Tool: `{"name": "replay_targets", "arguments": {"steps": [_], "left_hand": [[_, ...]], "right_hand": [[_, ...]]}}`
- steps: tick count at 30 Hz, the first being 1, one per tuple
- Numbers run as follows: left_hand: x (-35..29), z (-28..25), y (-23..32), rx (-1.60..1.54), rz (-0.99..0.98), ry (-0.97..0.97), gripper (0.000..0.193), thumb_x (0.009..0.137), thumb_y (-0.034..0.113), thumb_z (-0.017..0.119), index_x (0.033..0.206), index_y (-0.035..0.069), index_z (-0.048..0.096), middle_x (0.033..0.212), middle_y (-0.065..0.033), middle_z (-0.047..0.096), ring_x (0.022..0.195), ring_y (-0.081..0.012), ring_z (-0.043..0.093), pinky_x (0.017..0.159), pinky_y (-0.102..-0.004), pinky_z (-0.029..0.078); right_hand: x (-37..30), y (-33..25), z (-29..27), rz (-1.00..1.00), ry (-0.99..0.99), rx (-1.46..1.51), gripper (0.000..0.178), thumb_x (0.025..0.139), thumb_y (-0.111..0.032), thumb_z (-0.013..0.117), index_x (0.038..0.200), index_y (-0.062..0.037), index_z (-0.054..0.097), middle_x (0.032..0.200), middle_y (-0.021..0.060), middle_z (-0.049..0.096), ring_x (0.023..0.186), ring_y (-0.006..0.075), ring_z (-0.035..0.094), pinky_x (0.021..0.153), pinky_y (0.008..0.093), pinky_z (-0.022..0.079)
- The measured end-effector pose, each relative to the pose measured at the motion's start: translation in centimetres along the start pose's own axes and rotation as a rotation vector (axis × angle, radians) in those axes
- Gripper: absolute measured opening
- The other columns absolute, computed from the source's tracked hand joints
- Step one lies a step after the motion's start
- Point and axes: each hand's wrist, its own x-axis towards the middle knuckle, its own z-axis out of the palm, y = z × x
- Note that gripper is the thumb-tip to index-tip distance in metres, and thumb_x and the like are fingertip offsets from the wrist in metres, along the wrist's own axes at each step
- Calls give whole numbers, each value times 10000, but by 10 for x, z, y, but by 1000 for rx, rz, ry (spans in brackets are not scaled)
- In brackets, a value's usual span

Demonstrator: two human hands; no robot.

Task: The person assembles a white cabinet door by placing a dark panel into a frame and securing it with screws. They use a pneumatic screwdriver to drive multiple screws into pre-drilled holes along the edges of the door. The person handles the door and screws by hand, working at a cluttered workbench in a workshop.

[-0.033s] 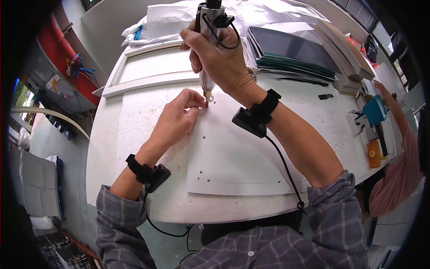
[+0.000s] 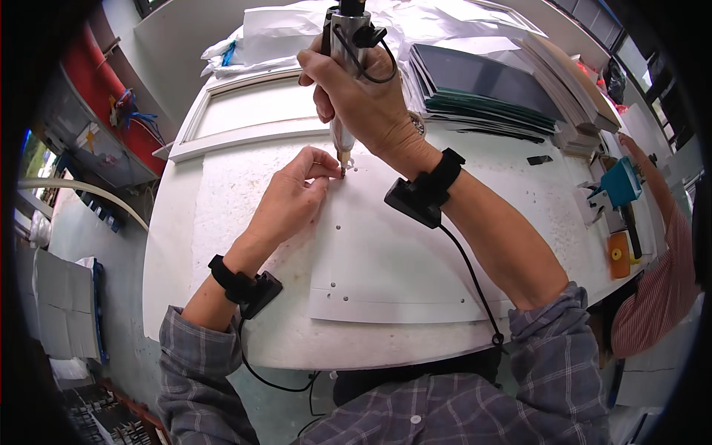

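Note:
My right hand is wrapped round a silver power screwdriver, held upright with its bit pointing down. The bit meets the far left corner of a flat white panel. Beside the bit, my left hand has thumb and fingertips pinched together at the panel's edge; whatever lies between them is too small to make out. Several small screw heads dot the panel's left and near edges, and others sit close to the bit.
A white frame lies at the far left of the table. Dark sheets and pale boards are stacked at the far right. At the right stand a blue tool and an orange object, near another person's arm.

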Motion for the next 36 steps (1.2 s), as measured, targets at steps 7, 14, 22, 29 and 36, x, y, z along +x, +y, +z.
{"name": "replay_targets", "arguments": {"steps": [7,14,22,29,36], "left_hand": [[2,-2,-10,-82,18,15,294,1024,-2,416,1294,44,523,1268,-110,665,1100,-151,655,951,-323,512],[2,-4,-10,-130,2,-17,297,1038,39,407,1315,58,512,1253,-61,644,1123,-125,631,956,-304,488],[-18,-21,2,-93,-5,37,345,1039,64,420,1359,-3,529,1277,-139,676,1088,-184,668,992,-346,501],[-111,-47,18,280,5,62,307,1065,172,551,1334,27,577,1280,-123,703,1139,-247,682,994,-362,516],[-157,-5,21,742,208,-132,699,931,390,763,1493,61,510,1526,-183,538,1440,-379,462,1181,-472,365]], "right_hand": [[-7,4,5,28,-31,-24,199,999,-221,696,900,-68,615,677,17,608,503,50,554,446,239,457],[-11,11,3,60,-85,-1,174,984,-179,714,907,-70,603,663,0,587,515,53,536,454,242,441],[-16,-9,14,12,-106,-63,179,998,-175,706,888,-65,617,642,-22,575,524,38,533,469,230,449],[-25,-7,49,-215,-305,-209,238,996,-316,744,976,-90,672,656,-47,590,539,32,538,492,215,452],[-13,-32,53,-136,-401,-208,260,1012,-352,721,963,-98,689,633,-44,588,522,30,522,471,217,426]]}}
